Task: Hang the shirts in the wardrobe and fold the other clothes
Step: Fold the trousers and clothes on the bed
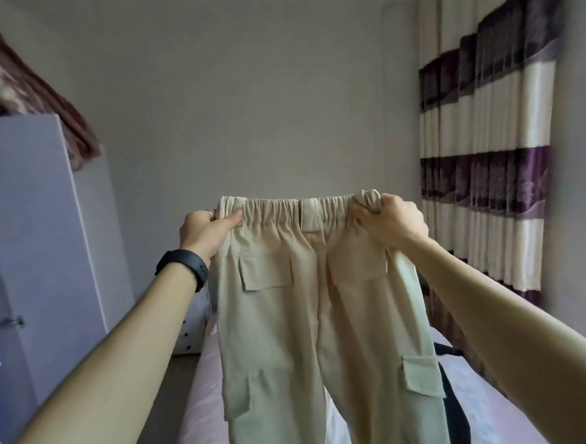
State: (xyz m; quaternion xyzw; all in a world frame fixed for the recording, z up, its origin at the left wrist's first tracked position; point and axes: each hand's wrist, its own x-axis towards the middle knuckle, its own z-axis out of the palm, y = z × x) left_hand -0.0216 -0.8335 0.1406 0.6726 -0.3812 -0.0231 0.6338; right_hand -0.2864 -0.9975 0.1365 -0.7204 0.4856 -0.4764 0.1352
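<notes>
Pants: one beige pair, held up in the air between two hands, legs hanging over one bed below. Left hand pinches one waistband corner, and right hand grips the other, fingers curled. Four flap pockets visible. One black band on left wrist. One wardrobe left of left hand. One striped curtain right of right hand.

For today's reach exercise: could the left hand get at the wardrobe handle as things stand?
Probably not yet: the left hand grips the trousers, though nothing stands between it and the handle.
</notes>
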